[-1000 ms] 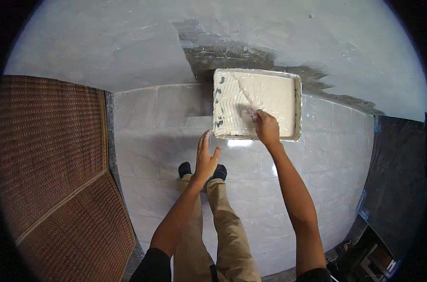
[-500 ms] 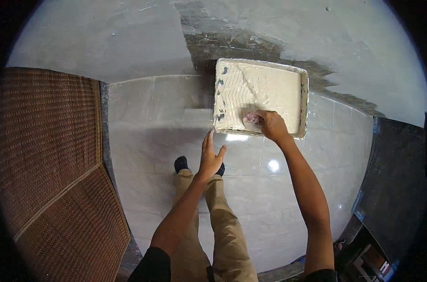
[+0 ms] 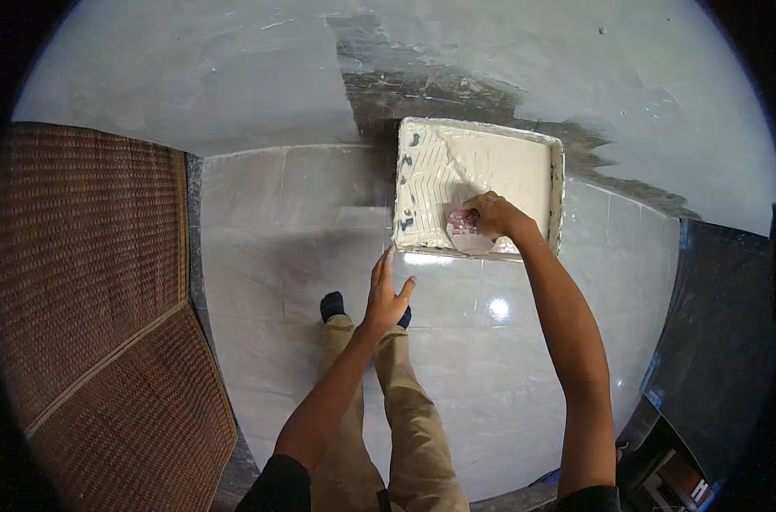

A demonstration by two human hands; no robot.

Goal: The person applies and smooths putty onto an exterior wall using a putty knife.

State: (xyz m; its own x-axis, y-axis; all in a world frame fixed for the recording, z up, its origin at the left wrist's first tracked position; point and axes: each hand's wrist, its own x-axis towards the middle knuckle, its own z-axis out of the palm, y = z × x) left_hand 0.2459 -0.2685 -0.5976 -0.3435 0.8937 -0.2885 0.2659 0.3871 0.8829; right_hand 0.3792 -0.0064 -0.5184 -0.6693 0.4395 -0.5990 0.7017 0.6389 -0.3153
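A paint tray (image 3: pixel 561 200) sits on the tiled floor by the wall, coated with cream-white paint (image 3: pixel 507 162). Its ribbed side, on the left, shows ridges and a few dark bare spots. My right hand (image 3: pixel 497 215) reaches over the near side of the tray and grips what looks like a translucent plastic cup (image 3: pixel 466 232) with pink print, held low and tilted over the paint. Part of the cup is behind my fingers. My left hand (image 3: pixel 388 294) is open, fingers stretched, with its fingertips at the tray's near left corner.
Ahead, the wall (image 3: pixel 192 77) is coated pale grey, with a dark uncoated patch (image 3: pixel 422 90) behind the tray. Brown woven matting (image 3: pixel 89 230) stands along the left. A dark panel (image 3: pixel 717 316) is at the right. My feet (image 3: pixel 332 305) are on the glossy tiles just short of the tray.
The cup has tipped so that more of its translucent side shows, and my right hand has shifted slightly to the right. The left hand stays at the tray's corner. The view has shifted slightly.
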